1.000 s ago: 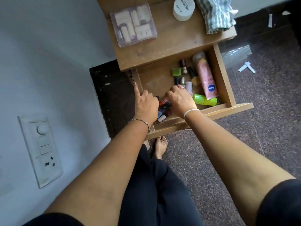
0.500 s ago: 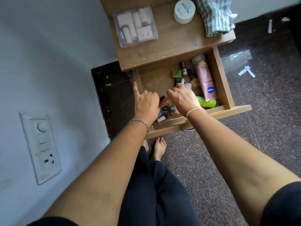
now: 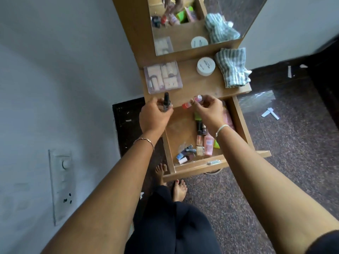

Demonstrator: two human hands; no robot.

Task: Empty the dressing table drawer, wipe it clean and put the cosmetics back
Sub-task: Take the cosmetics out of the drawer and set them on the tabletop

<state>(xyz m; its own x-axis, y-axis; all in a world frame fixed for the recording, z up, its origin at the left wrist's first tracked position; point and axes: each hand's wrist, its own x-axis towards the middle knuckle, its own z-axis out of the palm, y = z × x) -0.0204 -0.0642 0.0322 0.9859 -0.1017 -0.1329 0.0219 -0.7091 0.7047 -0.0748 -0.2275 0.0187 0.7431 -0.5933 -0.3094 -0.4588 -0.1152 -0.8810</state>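
Observation:
The wooden drawer [image 3: 240, 123] stands pulled out under the dressing table top [image 3: 194, 85]. My left hand [image 3: 155, 114] grips a dark nail polish bottle [image 3: 38, 101] with a black cap, held at the table's front edge. My right hand [image 3: 208, 109] holds small red and pink bottles [image 3: 192, 101] above the drawer's back. Several nail polish bottles [image 3: 189, 152] lie at the drawer's front, with a pink bottle [image 3: 209, 143] and a green item [image 3: 197, 116] beside my right wrist. My right arm hides part of the drawer.
A clear plastic box [image 3: 162, 77] of small items, a white round jar [image 3: 205, 66] and a striped cloth [image 3: 232, 67] sit on the table top. A mirror [image 3: 198, 21] rises behind them. A wall with a switch plate [image 3: 61, 182] is at the left; dark stone floor at the right.
Both hands have lifted out of the drawer's front corner, each now holding bottles up at the table top edge. The camera view has tilted up, showing the mirror.

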